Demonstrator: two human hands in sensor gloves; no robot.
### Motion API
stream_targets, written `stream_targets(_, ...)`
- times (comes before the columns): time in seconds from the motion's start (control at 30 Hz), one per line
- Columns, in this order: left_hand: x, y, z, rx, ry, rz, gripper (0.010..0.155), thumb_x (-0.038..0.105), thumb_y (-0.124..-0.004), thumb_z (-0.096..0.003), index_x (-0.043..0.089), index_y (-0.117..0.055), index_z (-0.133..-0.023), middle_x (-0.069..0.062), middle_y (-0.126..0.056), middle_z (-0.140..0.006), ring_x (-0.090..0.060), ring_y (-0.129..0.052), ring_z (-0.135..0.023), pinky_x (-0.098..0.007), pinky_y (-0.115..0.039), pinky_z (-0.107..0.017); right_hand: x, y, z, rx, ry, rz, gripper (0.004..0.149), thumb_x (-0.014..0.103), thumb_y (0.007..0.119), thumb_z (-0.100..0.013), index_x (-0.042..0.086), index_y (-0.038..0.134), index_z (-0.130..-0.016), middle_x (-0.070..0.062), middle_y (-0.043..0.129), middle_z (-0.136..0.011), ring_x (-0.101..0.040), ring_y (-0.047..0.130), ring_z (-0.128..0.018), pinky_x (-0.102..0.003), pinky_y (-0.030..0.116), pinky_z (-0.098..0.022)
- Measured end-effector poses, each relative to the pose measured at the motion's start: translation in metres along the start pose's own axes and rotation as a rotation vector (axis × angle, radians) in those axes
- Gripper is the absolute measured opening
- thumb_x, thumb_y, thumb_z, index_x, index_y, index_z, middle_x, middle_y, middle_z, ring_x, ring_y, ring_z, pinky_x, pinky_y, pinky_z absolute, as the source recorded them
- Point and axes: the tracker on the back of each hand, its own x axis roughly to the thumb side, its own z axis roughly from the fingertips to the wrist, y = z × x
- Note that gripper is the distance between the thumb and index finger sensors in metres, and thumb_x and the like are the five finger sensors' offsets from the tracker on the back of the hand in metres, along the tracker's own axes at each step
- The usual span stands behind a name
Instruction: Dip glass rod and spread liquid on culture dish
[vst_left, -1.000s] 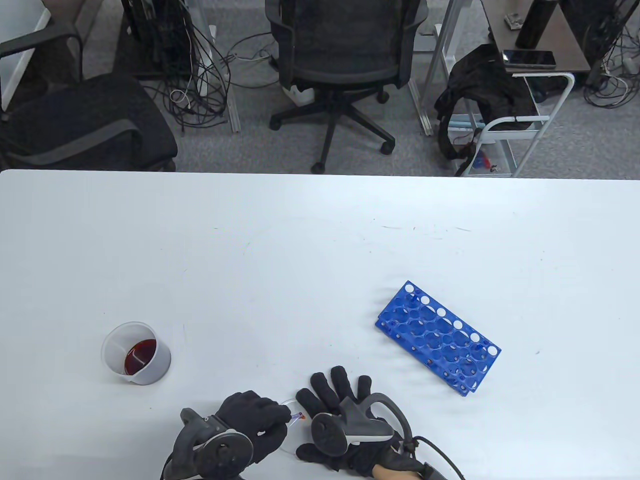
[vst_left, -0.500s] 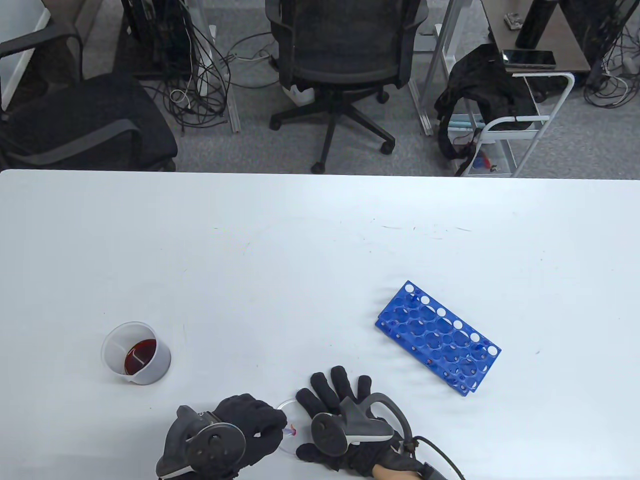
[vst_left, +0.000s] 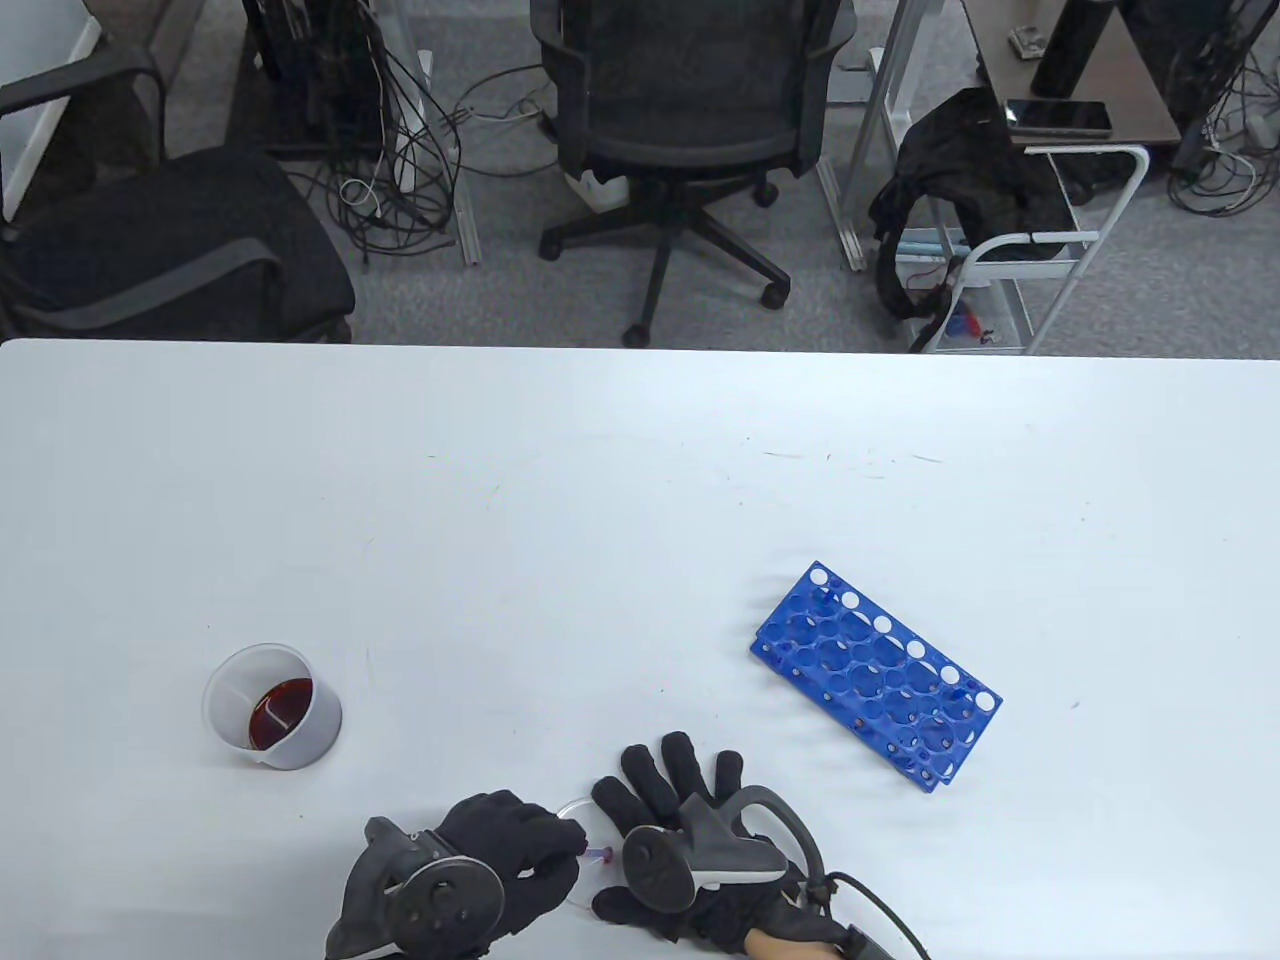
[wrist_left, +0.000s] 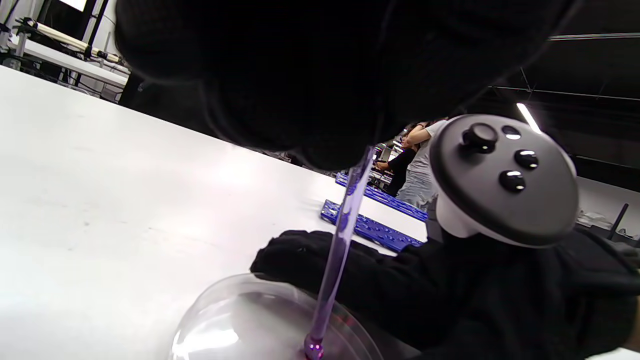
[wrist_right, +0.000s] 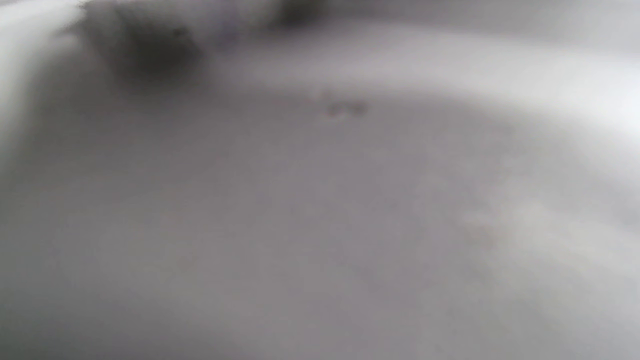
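With dipping apparently done, my left hand (vst_left: 500, 850) pinches the glass rod (wrist_left: 340, 245), tip on the culture dish (wrist_left: 235, 320); my right hand (vst_left: 690, 830), fingers spread flat, steadies it; spreading remains

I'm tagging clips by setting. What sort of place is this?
Probably an office or lab used for recording, with lab props on a white table: a blue tube rack, a beaker of red liquid; office chairs and cables behind.

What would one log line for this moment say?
step: spreading | left hand: holds rod, tip in dish | right hand: flat beside dish | beaker: red liquid
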Motion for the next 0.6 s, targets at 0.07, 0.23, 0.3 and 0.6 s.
stream_targets(0.07, 0.0, 0.0, 0.0, 0.003, 0.003, 0.006, 0.035, 0.048, -0.09, -0.0462, 0.026, -0.097, -0.073, 0.002, -0.107, -0.065, -0.024, -0.108, -0.049, -0.037, -0.093, -0.043, 0.0, 0.0, 0.0, 0.0, 0.0, 0.0, 0.097, 0.073, 0.037, -0.053, 0.012, -0.013, -0.109, -0.027, -0.013, -0.112, -0.062, -0.008, -0.096, -0.087, 0.013, -0.059)
stream_targets(0.23, -0.001, 0.0, 0.0, 0.017, 0.005, 0.011, 0.035, 0.049, -0.09, -0.0461, 0.027, -0.098, -0.072, 0.003, -0.107, -0.065, -0.023, -0.108, -0.049, -0.037, -0.093, -0.043, 0.0, 0.0, 0.0, 0.0, 0.0, 0.0, 0.096, 0.074, 0.035, -0.053, 0.012, -0.013, -0.109, -0.026, -0.013, -0.112, -0.062, -0.008, -0.096, -0.087, 0.013, -0.059)
stream_targets(0.3, -0.002, 0.002, 0.0, 0.026, 0.007, 0.025, 0.035, 0.05, -0.09, -0.0462, 0.027, -0.098, -0.072, 0.003, -0.107, -0.065, -0.022, -0.108, -0.049, -0.036, -0.093, -0.043, 0.0, 0.0, 0.0, 0.0, 0.0, 0.0, 0.096, 0.074, 0.035, -0.053, 0.012, -0.013, -0.109, -0.026, -0.013, -0.112, -0.062, -0.008, -0.096, -0.087, 0.013, -0.059)
stream_targets(0.6, -0.015, 0.032, 0.012, 0.169, 0.052, 0.109, 0.034, 0.049, -0.09, -0.0458, 0.027, -0.098, -0.07, 0.003, -0.107, -0.064, -0.023, -0.108, -0.048, -0.037, -0.093, -0.043, 0.0, 0.0, 0.0, 0.0, 0.0, 0.0, 0.096, 0.074, 0.035, -0.053, 0.012, -0.013, -0.109, -0.026, -0.014, -0.112, -0.062, -0.009, -0.096, -0.087, 0.013, -0.059)
